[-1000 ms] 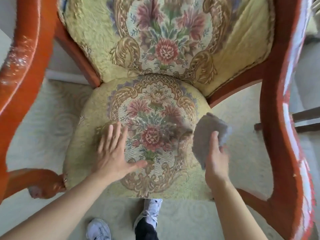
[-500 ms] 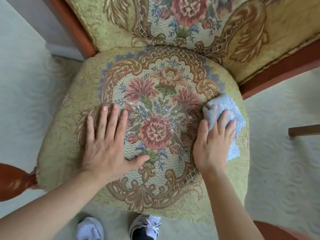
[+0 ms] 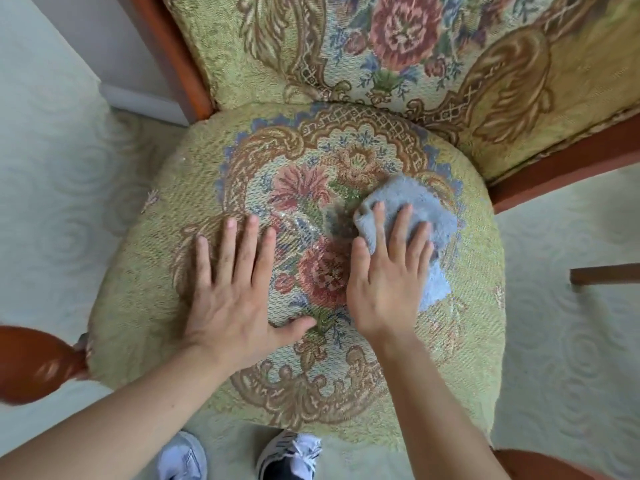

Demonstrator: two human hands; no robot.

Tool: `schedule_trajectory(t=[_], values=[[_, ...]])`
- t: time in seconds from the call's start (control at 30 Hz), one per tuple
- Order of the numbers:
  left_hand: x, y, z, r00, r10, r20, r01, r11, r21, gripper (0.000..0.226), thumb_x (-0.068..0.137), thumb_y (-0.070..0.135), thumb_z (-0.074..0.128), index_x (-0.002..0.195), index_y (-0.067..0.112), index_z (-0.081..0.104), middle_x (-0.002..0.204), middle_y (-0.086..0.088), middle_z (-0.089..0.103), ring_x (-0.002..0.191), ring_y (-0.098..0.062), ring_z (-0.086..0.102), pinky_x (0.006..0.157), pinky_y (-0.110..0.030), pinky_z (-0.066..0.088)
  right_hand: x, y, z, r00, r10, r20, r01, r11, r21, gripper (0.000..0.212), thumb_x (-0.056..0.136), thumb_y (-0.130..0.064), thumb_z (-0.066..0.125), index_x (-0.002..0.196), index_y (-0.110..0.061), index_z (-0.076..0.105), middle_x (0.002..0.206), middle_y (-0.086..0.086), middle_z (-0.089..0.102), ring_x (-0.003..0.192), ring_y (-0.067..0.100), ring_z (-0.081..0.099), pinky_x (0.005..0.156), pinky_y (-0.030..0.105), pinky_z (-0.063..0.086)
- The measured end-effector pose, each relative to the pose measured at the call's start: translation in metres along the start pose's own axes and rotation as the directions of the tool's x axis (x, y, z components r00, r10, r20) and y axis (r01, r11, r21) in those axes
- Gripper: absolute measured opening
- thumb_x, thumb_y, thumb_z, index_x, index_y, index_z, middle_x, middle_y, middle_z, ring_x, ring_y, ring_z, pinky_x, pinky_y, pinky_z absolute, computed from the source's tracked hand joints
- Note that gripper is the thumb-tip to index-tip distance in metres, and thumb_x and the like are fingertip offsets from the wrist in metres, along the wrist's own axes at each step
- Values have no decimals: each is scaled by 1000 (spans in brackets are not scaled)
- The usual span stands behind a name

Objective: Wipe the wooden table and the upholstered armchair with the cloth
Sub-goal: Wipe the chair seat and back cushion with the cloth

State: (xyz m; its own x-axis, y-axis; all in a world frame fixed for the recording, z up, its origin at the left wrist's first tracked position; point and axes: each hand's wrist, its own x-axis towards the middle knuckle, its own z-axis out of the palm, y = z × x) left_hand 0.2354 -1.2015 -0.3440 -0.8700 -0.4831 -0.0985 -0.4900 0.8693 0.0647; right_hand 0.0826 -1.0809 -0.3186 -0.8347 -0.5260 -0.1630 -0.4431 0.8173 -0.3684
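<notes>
- Grey-blue terry cloth (image 3: 412,216) lies bunched on the seat cushion (image 3: 145,306) of the upholstered armchair (image 3: 519,81), toward two o'clock from the cushion's middle, over the woven floral medallion.
- On top of it the right hand (image 3: 389,285) lies flat, fingers straight and spread, the palm pressing down rather than gripping; that broad contact likely keeps the cloth from bunching further as it drags across the coarse weave.
- At about eight o'clock on the cushion the left hand (image 3: 235,296) rests palm down on bare fabric, fingers straight and slightly apart, holding nothing. It probably braces the leaning body and steadies the seat.
- Both hands sit just beside each other, thumbs pointing inward, not touching.
- Polished reddish wooden frame (image 3: 561,161) shows at the back corners and the armrest ends at eight and five o'clock; these look untouched in this view.
- No wooden table can be made out with certainty; a brown rail (image 3: 606,273) at three o'clock may belong to other furniture.
- White sneakers (image 3: 291,455) stand on pale patterned carpet (image 3: 52,202) at six o'clock.
</notes>
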Motion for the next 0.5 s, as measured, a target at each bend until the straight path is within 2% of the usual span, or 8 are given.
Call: schedule_trajectory(t=[0.1, 0.27, 0.4, 0.5], values=[[-1, -1, 0, 1000, -2, -8, 2, 1000, -19, 125, 76, 95, 22, 160, 3, 12, 168, -19, 1, 155, -38, 1, 118, -68, 14, 7, -20, 6, 996, -89, 29, 89, 996, 1, 59, 102, -53, 4, 157, -36, -3, 164, -3, -16, 149, 24, -24, 120, 39, -18], [-4, -3, 3, 999, -24, -41, 21, 996, -84, 128, 76, 96, 25, 159, 0, 9, 169, -16, 2, 156, -32, 3, 120, -64, 15, 37, -59, 16, 965, -246, 93, 246, 969, 6, 58, 103, -50, 10, 158, -34, 6, 167, 0, -6, 151, 26, -18, 121, 40, -16], [-14, -7, 3, 999, -31, -34, 27, 994, -101, 129, 77, 96, 25, 158, -3, 9, 169, -17, 1, 156, -30, 3, 121, -61, 17, 55, -72, 16, 911, -378, 166, 386, 922, -19, 53, 107, -45, 16, 158, -34, 9, 167, 0, -3, 152, 29, -15, 122, 43, -12], [-23, -13, 2, 998, -60, -20, 58, 993, -106, 132, 74, 98, 26, 159, -2, 8, 169, -16, 2, 156, -29, 3, 122, -61, 14, 37, -54, 8, 827, -511, 233, 532, 846, -32, 55, 105, -46, 13, 158, -33, 9, 167, -1, -4, 152, 27, -17, 123, 46, -8]])
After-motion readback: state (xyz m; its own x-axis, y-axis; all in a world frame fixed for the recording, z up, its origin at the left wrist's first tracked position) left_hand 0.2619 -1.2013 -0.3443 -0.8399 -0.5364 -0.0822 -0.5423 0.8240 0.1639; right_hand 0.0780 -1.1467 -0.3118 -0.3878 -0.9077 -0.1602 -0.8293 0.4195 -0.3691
